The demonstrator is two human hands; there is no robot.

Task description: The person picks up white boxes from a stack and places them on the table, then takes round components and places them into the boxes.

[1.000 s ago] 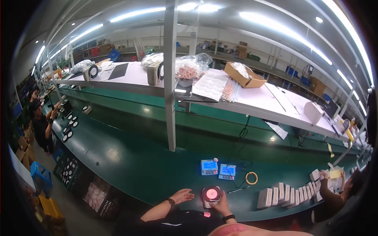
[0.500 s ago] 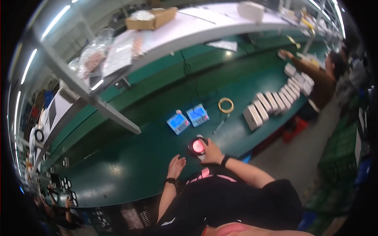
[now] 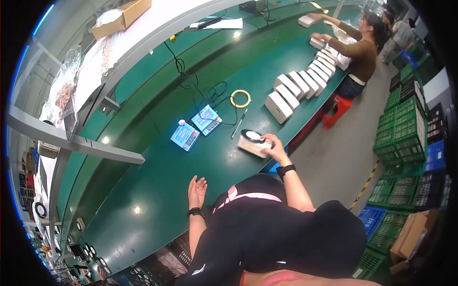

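My right hand (image 3: pixel 275 150) grips the right end of a white box (image 3: pixel 251 148) above the green bench. On the box sits a round black device (image 3: pixel 253 136) with a white face, and my fingertips reach its edge. My left hand (image 3: pixel 197 190) hangs over the bench near its front edge, palm turned inward, fingers apart and nothing in it. Beyond the box lie a pen-like tool (image 3: pixel 239 124) and a yellow ring (image 3: pixel 240 98), perhaps a tape roll. Two small meters with lit blue screens, a nearer one (image 3: pixel 185 137) and a farther one (image 3: pixel 206 119), stand to the left.
A curving row of white boxes (image 3: pixel 296 86) runs along the bench's right side toward a seated person (image 3: pixel 360 52), whose hands are on boxes. Black cables (image 3: pixel 179 64) trail behind the meters. A grey shelf post (image 3: pixel 102 148) juts in at left. Stacked green crates (image 3: pixel 403 124) stand right.
My right hand has moved right and away from me with the round device; its face, pinkish-red before, now looks white. The box beneath now shows plainly. The whole view has turned right.
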